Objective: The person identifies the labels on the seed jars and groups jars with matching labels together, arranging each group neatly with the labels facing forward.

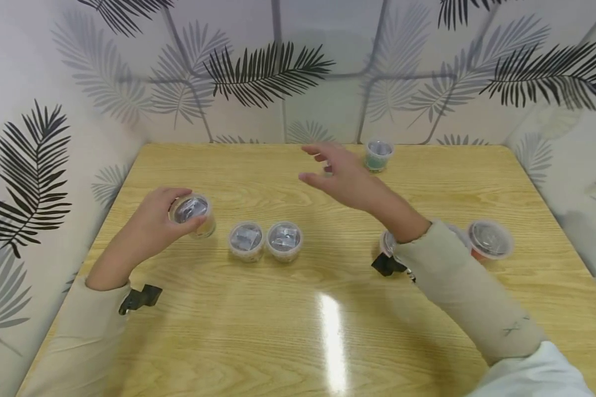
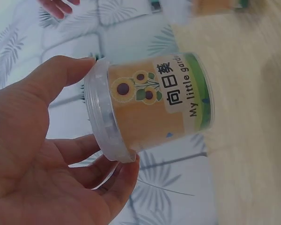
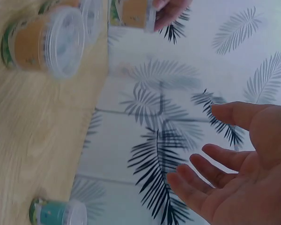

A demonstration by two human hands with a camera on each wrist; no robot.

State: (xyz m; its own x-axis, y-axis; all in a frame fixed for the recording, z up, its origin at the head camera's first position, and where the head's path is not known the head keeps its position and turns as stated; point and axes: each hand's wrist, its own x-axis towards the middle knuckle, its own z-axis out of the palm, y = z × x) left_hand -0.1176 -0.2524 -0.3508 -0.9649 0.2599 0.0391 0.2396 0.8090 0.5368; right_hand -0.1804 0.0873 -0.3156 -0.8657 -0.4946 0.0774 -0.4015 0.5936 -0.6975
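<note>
In the left wrist view, a lidded plastic cup (image 2: 150,126) with an orange sunflower label and a green band is held at its lid by the thumb and fingers of my left hand (image 2: 42,140). The head view has that hand (image 1: 149,229) at the table's left side. My right hand (image 1: 345,179) hovers over the far middle of the table, fingers relaxed and holding nothing. Nearest to it stands a cup with a teal label (image 1: 377,157). Two lidded cups, a left one (image 1: 246,241) and a right one (image 1: 284,241), stand side by side between the hands.
Beneath the right forearm, more lidded cups are partly hidden; the outermost cup (image 1: 489,240) shows a reddish side. The wooden table (image 1: 258,331) meets leaf-patterned walls (image 1: 323,105) at its back and sides. Small black devices sit on both sleeves.
</note>
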